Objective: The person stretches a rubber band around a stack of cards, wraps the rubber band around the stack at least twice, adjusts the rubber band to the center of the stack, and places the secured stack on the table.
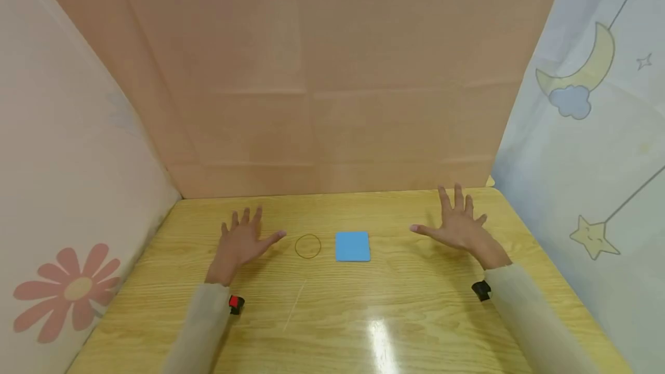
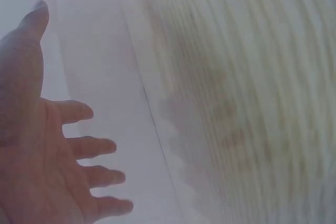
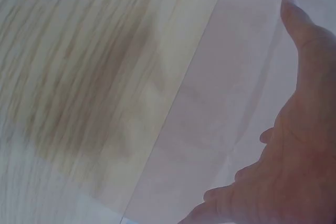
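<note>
On the wooden table lies a thin yellowish ring, like a rubber band, with a flat blue square to its right. My left hand is held out left of the ring, fingers spread and thumb pointing toward it. Over on the far side of the square, my right hand is spread in the same way, its thumb toward the square. Neither hand holds anything. In the left wrist view the left palm shows with fingers apart; the right palm shows in the right wrist view.
The table runs back to an upright brown creased sheet. A pale cloth with a flower print stands at the left, another with a moon and stars at the right. Each wrist wears a small black device.
</note>
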Available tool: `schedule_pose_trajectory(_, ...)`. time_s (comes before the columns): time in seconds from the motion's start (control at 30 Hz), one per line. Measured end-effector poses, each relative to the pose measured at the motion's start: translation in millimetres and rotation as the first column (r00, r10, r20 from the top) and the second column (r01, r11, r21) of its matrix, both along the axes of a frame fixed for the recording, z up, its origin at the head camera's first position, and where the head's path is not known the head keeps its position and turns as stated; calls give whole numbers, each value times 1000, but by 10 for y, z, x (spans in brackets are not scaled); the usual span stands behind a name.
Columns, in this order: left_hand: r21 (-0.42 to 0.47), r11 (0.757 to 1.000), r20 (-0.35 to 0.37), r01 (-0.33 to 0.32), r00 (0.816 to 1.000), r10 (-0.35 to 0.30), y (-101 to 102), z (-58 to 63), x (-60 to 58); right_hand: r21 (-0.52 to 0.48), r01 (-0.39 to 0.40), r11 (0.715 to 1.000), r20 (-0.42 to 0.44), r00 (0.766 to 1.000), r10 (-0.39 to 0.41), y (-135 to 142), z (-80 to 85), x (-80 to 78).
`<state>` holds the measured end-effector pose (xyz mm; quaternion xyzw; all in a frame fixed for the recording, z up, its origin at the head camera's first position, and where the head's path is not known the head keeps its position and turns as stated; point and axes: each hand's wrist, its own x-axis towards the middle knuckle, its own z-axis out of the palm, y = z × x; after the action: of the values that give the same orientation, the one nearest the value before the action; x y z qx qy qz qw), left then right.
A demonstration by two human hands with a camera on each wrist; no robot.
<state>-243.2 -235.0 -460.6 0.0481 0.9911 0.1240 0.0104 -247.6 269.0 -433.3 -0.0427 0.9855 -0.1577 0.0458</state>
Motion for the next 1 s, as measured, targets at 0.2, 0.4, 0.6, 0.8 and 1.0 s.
schedule_pose_trajectory(0.2,88,996,14,15,1000,-17,108,13,32,-67,-33,997,-27,999,32,-116,-3,29)
schedule_pose_trajectory(0.4,134,990,8,41,999,-42,208,-12,27,-127,-78,989,-51,996,72,-211,-71,52)
schedule_pose_trajectory(0.6,253,965,-1,75,997,-77,318,-31,38,-196,-94,976,-25,996,91,-306,-100,76)
schedule_pose_trajectory(0.8,414,902,22,127,989,-149,433,-51,46,-256,-130,958,-51,991,121,-428,-120,93)
schedule_pose_trajectory(1.0,443,885,-5,143,988,-156,530,-93,30,-290,-173,941,-117,983,144,-576,-146,112)
